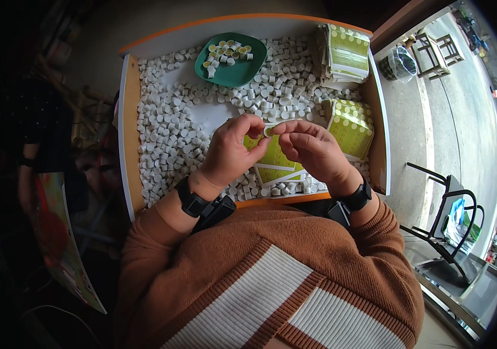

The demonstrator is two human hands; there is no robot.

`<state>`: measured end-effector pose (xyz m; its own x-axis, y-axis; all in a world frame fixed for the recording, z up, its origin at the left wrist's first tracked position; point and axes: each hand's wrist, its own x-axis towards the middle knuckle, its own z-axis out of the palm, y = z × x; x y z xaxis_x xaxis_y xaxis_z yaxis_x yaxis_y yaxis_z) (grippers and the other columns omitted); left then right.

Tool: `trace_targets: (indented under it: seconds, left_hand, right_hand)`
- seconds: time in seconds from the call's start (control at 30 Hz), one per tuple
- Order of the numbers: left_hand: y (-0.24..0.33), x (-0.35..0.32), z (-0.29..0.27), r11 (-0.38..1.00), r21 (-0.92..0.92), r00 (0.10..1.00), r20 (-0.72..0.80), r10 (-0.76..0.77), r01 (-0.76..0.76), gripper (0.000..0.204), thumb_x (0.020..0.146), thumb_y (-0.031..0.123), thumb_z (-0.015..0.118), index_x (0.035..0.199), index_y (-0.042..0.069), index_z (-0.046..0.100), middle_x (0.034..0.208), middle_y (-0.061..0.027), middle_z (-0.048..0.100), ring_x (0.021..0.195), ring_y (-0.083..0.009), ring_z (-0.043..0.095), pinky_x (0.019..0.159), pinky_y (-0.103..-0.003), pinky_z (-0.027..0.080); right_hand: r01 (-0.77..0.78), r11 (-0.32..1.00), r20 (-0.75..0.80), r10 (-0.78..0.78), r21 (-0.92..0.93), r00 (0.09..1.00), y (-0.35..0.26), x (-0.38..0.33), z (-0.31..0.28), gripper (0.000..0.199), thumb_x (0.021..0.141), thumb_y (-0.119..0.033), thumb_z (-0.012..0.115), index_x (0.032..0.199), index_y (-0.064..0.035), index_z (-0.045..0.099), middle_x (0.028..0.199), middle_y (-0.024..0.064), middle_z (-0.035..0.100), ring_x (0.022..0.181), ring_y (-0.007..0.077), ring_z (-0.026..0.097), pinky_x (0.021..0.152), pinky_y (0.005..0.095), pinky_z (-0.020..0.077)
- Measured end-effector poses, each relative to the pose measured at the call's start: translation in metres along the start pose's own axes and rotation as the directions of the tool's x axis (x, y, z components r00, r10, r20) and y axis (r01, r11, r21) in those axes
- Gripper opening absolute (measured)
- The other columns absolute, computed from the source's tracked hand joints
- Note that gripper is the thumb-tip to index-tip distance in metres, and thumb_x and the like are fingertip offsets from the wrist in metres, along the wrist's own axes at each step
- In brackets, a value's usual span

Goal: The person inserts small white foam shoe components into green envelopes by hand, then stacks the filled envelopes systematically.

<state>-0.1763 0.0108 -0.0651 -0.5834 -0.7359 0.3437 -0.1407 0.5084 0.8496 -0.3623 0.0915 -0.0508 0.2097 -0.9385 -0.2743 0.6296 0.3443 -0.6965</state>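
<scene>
My left hand (231,148) pinches a small round white cap (268,132) between thumb and forefinger, its yellow-green face turned up. At the cap's right edge is the forefinger of my right hand (315,151); the other fingers are curled, and anything between them is too small to make out. Green sheets (277,156), apparently of round stickers, lie under my hands. Loose white caps (170,128) surround them in a shallow white tray with orange edges (383,134). A green plate (234,75) at the back holds several caps with yellow faces.
Stacks of green sheets stand at the tray's back right (348,52) and right side (350,128). Beyond the tray on the right are a lined bin (398,63), wooden stools (433,55) and a black-framed chair (449,221). Another person (30,125) is at the dark left.
</scene>
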Motion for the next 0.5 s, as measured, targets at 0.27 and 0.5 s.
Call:
trace_targets:
  seconds: [0.27, 0.5]
  left_hand:
    - [0.001, -0.002, 0.001, 1.0, -0.004, 1.0, -0.008, -0.002, 0.002, 0.025, 0.075, 0.002, 0.071, 0.094, 0.005, 0.056, 0.079, -0.0076, 0.063, 0.071, -0.0199, 0.064, 0.065, -0.03, 0.052]
    - [0.0, 0.009, 0.005, 0.999, -0.03, 1.0, -0.001, 0.015, -0.015, 0.02, 0.081, 0.002, 0.064, 0.099, 0.004, 0.057, 0.084, -0.0093, 0.064, 0.075, -0.0203, 0.066, 0.067, -0.029, 0.052]
  right_hand:
    - [0.032, 0.967, -0.04, -0.043, -0.254, 0.998, -0.002, -0.001, 0.004, 0.027, 0.091, -0.012, 0.057, 0.115, 0.0013, 0.058, 0.087, -0.0024, 0.057, 0.073, 0.006, 0.049, 0.066, 0.0184, 0.0401]
    - [0.163, 0.77, -0.073, -0.263, -0.617, 0.962, 0.009, 0.002, -0.004, 0.027, 0.086, -0.01, 0.064, 0.11, -0.0004, 0.06, 0.084, 0.0002, 0.056, 0.075, 0.0099, 0.052, 0.071, 0.0234, 0.0438]
